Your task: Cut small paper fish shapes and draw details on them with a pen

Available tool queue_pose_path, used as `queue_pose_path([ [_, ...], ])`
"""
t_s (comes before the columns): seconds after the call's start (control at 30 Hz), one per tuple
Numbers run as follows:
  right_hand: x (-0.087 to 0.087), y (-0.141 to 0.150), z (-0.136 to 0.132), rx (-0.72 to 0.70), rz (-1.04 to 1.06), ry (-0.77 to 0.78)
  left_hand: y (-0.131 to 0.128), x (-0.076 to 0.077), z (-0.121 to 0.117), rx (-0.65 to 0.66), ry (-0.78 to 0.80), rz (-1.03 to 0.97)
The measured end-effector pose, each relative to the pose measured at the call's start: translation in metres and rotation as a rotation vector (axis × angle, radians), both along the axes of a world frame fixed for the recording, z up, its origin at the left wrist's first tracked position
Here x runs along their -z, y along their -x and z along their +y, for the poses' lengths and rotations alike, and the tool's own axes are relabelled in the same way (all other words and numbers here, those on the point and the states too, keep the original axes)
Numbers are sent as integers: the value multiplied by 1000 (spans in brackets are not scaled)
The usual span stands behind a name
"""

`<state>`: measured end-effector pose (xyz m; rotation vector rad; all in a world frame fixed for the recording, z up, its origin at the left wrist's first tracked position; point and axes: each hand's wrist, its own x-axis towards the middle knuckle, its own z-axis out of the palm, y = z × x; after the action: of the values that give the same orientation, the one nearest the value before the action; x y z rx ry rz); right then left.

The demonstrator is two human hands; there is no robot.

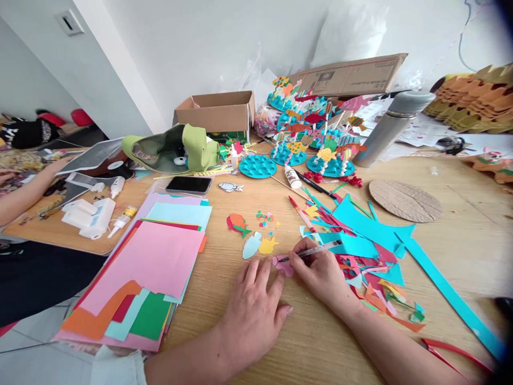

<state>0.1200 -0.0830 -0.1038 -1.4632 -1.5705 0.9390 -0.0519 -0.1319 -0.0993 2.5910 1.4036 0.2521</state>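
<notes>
My right hand (318, 267) grips a pen (320, 248), its tip on a small pink paper cutout (286, 268). Flat on the table, my left hand (256, 302) has its fingers stretched out, with the fingertips at the left edge of that cutout; whether they press on it I cannot tell. Just beyond lie a pale blue paper fish (251, 245) and a yellow paper cutout (268, 245). Farther back are overlapping orange, red and green paper fish (238, 223) and small paper dots (265, 216).
Coloured paper sheets (160, 256) are stacked at left, near a phone (189, 185). Paper scraps (372, 246) cover the right side, with red-handled scissors (452, 350) in front. Behind stand a steel flask (395, 128) and blue fish decorations (288, 152). Another person's arm (32, 192) reaches in at left.
</notes>
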Motion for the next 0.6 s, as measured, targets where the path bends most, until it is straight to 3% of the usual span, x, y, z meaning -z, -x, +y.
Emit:
queue_pose_path([
  [0.6, 5, -3, -1, -70, -39, -18, 0, -2, 0, 4, 5, 2],
])
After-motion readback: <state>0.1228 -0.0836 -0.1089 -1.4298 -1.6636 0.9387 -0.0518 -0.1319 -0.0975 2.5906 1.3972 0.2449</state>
